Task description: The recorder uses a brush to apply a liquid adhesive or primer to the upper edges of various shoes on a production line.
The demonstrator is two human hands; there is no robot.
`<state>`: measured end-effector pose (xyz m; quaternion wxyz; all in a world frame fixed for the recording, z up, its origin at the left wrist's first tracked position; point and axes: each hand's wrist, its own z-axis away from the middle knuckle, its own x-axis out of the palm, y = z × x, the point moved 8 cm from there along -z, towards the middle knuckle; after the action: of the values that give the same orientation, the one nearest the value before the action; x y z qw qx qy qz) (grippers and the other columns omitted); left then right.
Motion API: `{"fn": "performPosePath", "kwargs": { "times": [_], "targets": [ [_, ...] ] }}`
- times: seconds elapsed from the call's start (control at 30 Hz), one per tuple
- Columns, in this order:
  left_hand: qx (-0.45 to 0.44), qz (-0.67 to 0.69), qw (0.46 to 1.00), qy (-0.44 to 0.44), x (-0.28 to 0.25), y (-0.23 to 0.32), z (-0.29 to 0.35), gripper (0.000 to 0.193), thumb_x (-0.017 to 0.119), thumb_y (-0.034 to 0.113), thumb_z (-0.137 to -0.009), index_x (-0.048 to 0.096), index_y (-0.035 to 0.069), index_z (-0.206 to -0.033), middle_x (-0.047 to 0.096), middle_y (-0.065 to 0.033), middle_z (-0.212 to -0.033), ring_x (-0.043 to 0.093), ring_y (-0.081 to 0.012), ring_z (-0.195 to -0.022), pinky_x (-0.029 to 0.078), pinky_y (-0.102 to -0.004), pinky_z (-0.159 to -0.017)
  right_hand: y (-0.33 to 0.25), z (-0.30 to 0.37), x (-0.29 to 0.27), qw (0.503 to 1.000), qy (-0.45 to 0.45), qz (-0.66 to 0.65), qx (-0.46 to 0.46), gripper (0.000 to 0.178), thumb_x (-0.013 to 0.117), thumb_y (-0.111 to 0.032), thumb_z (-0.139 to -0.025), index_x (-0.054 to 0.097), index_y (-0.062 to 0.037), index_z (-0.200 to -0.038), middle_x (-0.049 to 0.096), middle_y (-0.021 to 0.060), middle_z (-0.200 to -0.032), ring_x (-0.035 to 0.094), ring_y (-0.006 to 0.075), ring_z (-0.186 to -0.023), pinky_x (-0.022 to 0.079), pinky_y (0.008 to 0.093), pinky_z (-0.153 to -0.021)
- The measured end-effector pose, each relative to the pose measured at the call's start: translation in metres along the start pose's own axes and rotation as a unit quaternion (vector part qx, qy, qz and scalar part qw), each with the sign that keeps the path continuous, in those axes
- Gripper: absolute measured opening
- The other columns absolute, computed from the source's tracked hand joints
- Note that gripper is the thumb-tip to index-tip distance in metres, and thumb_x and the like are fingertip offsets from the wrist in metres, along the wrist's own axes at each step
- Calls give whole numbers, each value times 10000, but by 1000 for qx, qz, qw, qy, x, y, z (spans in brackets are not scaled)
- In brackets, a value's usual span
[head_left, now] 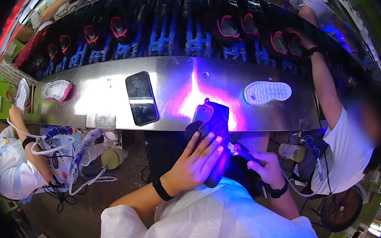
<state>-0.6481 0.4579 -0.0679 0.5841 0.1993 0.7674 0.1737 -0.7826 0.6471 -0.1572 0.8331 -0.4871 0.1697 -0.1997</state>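
My left hand point(198, 162) is closed on a black shoe point(212, 117) with red-pink trim, which it holds against my lap at the table edge. The fingers lie across the shoe's side. My right hand point(268, 169) grips a slim dark hand tool point(248, 153), with the thumb along it. A small bright glow shows between the tool's tip and the shoe's right side; whether they touch is hidden by the glare. Purple light floods the shoe, my fingertips and the metal table point(174, 88) behind. On the table right of the shoe lies a white sole point(268, 92).
A black phone point(142, 98) lies on the table. Farther left rests a white and pink sole point(56, 91). Behind, a dark conveyor point(160, 44) carries several black-and-red shoes point(119, 28). Co-workers sit at both sides; the right one's hand point(302, 39) reaches the conveyor. Cables point(73, 162) hang at left.
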Motion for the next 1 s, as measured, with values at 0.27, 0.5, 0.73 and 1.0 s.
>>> {"fn": "performPosePath", "kwargs": {
  "times": [0.27,0.5,0.73,1.0],
  "targets": [
    [25,-52,997,-46,4,12,-14,588,663,189,-845,541,-87,-1349,544,-270,-1435,504,-415,-1382,338,-565,-1180,-15,-13,-15,998,58,-21,1,337,759,-139,-930,709,7,-1230,691,2,-863,615,86,-766,503,259,-709],
    [-32,-17,998,-50,6,23,-36,688,635,178,-814,464,-95,-1422,472,-280,-1489,446,-404,-1422,310,-545,-1198,-1,16,-15,997,24,-80,0,310,745,-107,-926,716,22,-1206,672,-5,-812,600,75,-721,482,242,-670],
    [-44,-67,995,-64,16,35,-59,766,720,155,-745,456,-98,-1418,488,-285,-1465,462,-403,-1407,297,-555,-1201,-7,27,-28,995,48,-84,-24,299,709,-132,-941,722,16,-1201,662,-3,-796,591,80,-717,473,250,-681],
    [-53,-107,991,-61,23,53,-85,763,732,151,-741,459,-117,-1401,524,-280,-1429,510,-381,-1368,293,-571,-1194,13,48,-28,985,46,-164,-27,362,700,-201,-962,692,20,-1249,647,23,-762,481,46,-603,371,215,-548]
  ]
}}
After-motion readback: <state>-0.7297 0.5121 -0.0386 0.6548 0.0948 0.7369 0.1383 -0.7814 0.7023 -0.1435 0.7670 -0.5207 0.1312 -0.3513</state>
